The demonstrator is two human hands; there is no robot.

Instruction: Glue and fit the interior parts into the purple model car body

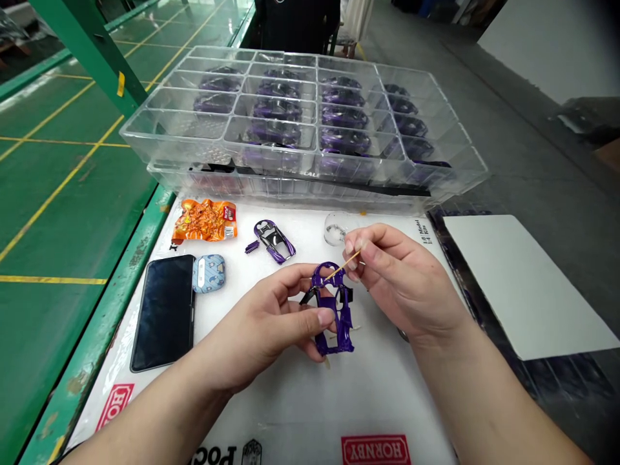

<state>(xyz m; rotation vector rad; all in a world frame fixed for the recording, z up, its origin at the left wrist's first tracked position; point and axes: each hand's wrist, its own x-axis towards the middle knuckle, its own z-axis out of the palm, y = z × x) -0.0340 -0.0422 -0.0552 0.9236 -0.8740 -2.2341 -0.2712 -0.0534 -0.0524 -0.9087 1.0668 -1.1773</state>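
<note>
In the head view, my left hand (285, 316) is closed on a purple toy car body (343, 326), an open shell with window gaps and a black piece at its side. Between the thumb and fingers of my right hand (397, 274) is a thin wooden toothpick (347, 259). Its tip meets the upper end of the shell. Beyond my hands, a second purple car body (275, 241) lies on the white sheet with a small purple part (252, 247) beside it. A small clear round dish (334, 230) stands just behind my right hand.
Stacked clear plastic trays (213, 145) with several purple car bodies stand at the back. To the left lie an orange snack packet (206, 220), a black phone (163, 313) and a blue patterned earbud case (210, 273). A pale board (527, 284) lies at the right.
</note>
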